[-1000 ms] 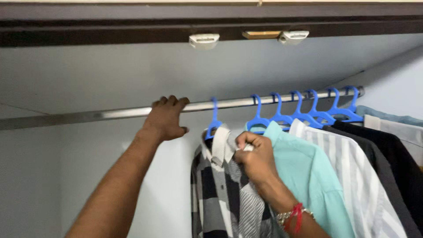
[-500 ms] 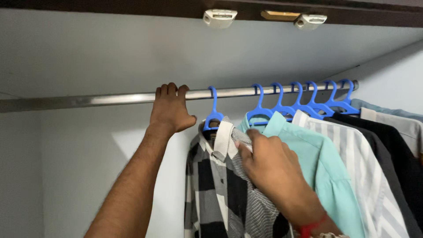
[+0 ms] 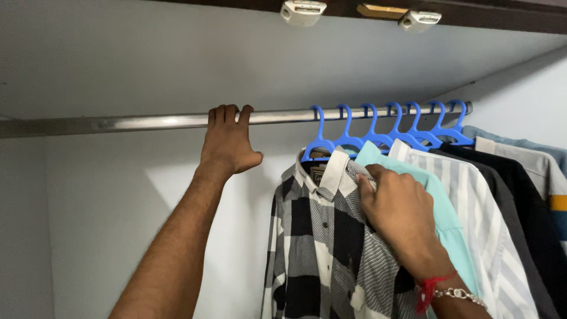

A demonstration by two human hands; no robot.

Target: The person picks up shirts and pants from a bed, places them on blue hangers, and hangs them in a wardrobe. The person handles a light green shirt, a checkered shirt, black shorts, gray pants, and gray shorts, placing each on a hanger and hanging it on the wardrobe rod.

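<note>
Black-and-white checked shirt (image 3: 322,236) on its blue plastic hanger (image 3: 319,145) has slid toward 3 o'clock against the mint shirt (image 3: 440,207), right hand (image 3: 398,210) closed on its shoulder, left hand (image 3: 227,142) still curled over the steel rail (image 3: 147,123).

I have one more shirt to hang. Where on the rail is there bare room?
The rail is bare left of the left hand, and between that hand and the checked shirt. Right of that, blue hangers crowd together to the wall.

Left hand (image 3: 227,142) on rail (image 3: 147,122), left of hangers (image 3: 378,127); right hand (image 3: 401,215) on nearest shirt (image 3: 328,248), other shirts (image 3: 472,195) right.
</note>
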